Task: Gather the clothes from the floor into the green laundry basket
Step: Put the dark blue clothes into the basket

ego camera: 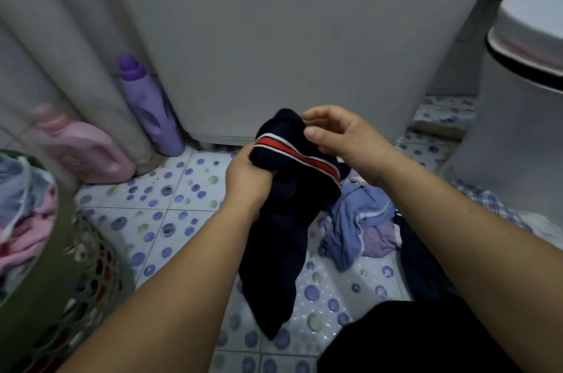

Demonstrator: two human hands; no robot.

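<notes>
A dark navy garment [280, 238] with a red and white stripe hangs above the floor in the middle of the view. My left hand [248, 180] grips its bunched upper part from below. My right hand [338, 135] pinches its top edge from the right. The green laundry basket [70, 275] stands at the lower left, with pink and light blue clothes inside. On the tiled floor to the right lie a blue garment [353, 220], a purple striped piece [380, 238], a dark garment [423, 263] and a checked cloth [487, 202].
A white appliance [289, 37] fills the back. A purple bottle [149, 107] and a pink jug [82, 153] stand at the back left beside a grey curtain [70, 68]. A grey lidded bin [524, 116] stands at the right. The floor tiles [170, 220] are dotted.
</notes>
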